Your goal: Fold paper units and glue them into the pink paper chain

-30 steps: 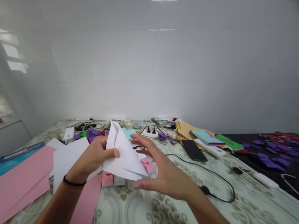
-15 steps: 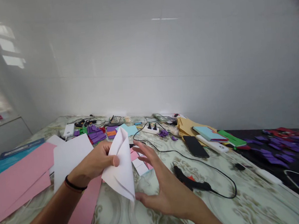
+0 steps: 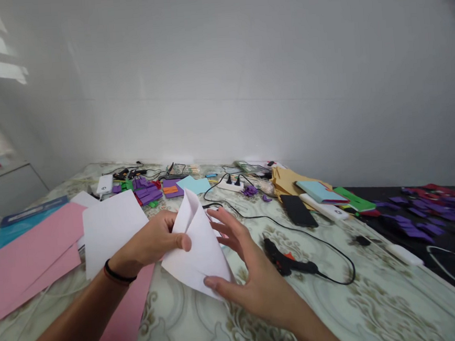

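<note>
A sheet of white paper rolled into a paper cone (image 3: 202, 251) is held above the table, its narrow tip upward and its wide end low. My left hand (image 3: 154, 240) pinches its left side, thumb in front and fingers hidden behind the paper. On the right side, my right hand (image 3: 255, 278) lies around the cone, with its thumb on the lower front and its curved fingers along the right edge, some partly behind it. Flat white paper (image 3: 113, 224) and pink paper sheets (image 3: 33, 254) lie left of my left hand.
A black glue gun (image 3: 287, 260) with its cord lies right of my right hand. Behind it are a dark phone (image 3: 298, 210) and a power strip (image 3: 231, 185). Purple paper pieces (image 3: 146, 192) lie at the back left. A tiled wall (image 3: 223, 113) stands behind the table.
My right hand has closed in, its thumb now on the cone's lower front. The cone has turned and looks wider at the bottom right. My left hand keeps its hold.
</note>
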### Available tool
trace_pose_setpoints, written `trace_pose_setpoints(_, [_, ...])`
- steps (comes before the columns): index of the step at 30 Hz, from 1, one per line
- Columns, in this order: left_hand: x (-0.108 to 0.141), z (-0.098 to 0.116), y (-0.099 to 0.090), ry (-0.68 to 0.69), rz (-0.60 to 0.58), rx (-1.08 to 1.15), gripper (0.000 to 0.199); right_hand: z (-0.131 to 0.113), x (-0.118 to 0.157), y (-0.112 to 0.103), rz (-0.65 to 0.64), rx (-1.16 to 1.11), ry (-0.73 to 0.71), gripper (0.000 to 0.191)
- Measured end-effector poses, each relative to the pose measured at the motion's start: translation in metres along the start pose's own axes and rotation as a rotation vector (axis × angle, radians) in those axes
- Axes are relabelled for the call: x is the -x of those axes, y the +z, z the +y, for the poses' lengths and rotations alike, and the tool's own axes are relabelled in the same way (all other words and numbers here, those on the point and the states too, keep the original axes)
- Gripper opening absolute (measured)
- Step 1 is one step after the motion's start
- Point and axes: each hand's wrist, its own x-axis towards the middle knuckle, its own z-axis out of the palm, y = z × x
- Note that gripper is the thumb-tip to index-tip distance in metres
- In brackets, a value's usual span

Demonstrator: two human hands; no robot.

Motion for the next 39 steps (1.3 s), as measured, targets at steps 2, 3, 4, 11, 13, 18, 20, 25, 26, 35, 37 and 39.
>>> trace_pose_setpoints(2, [0.001, -0.001, 0.001, -0.005, -0.006, 0.021, 0.056, 0.002, 0.000, 0.002, -0.005, 0.100, -0.101, 0.104])
trace_pose_setpoints(3, [0.002, -0.001, 0.000, -0.003, -0.012, 0.031, 0.056, 0.004, 0.001, 0.003, -0.005, 0.160, -0.177, 0.107])
trace_pose_setpoints(4, [0.003, -0.002, -0.001, 0.001, -0.022, 0.037, 0.056, 0.006, 0.003, 0.003, 0.006, 0.218, -0.252, 0.107])
trace_pose_setpoints(11, [0.008, -0.009, -0.026, -0.039, -0.255, -0.192, 0.057, 0.006, 0.009, -0.016, 0.192, 0.252, 0.164, 0.028])
trace_pose_setpoints(13, [0.007, -0.014, -0.039, -0.047, -0.265, -0.286, 0.056, 0.008, 0.011, -0.027, 0.159, 0.038, 0.350, 0.037])
trace_pose_setpoints(18, [0.005, -0.026, -0.073, -0.085, -0.212, -0.657, 0.049, 0.035, 0.028, -0.034, 0.075, -0.225, 0.576, 0.049])
trace_pose_setpoints(20, [0.009, -0.030, -0.075, -0.085, -0.140, -0.877, 0.031, 0.049, 0.038, -0.029, 0.066, -0.207, 0.628, 0.051])
trace_pose_setpoints(25, [0.026, -0.056, -0.021, 0.176, 0.059, -1.184, 0.035, 0.070, 0.057, -0.014, 0.066, -0.177, 0.721, 0.052])
trace_pose_setpoints(26, [0.028, -0.066, -0.005, 0.195, 0.022, -1.211, 0.034, 0.072, 0.058, -0.013, 0.062, -0.169, 0.730, 0.051])
trace_pose_setpoints(35, [0.034, -0.142, 0.043, 0.199, -0.018, -1.318, 0.043, 0.080, 0.075, -0.020, -0.080, 0.096, 0.702, 0.036])
trace_pose_setpoints(37, [0.034, -0.143, 0.040, 0.209, -0.022, -1.314, 0.046, 0.082, 0.076, -0.020, -0.087, 0.197, 0.673, 0.034])
trace_pose_setpoints(39, [0.034, -0.141, 0.038, 0.223, -0.045, -1.303, 0.051, 0.085, 0.075, -0.020, -0.057, 0.323, 0.632, 0.036])
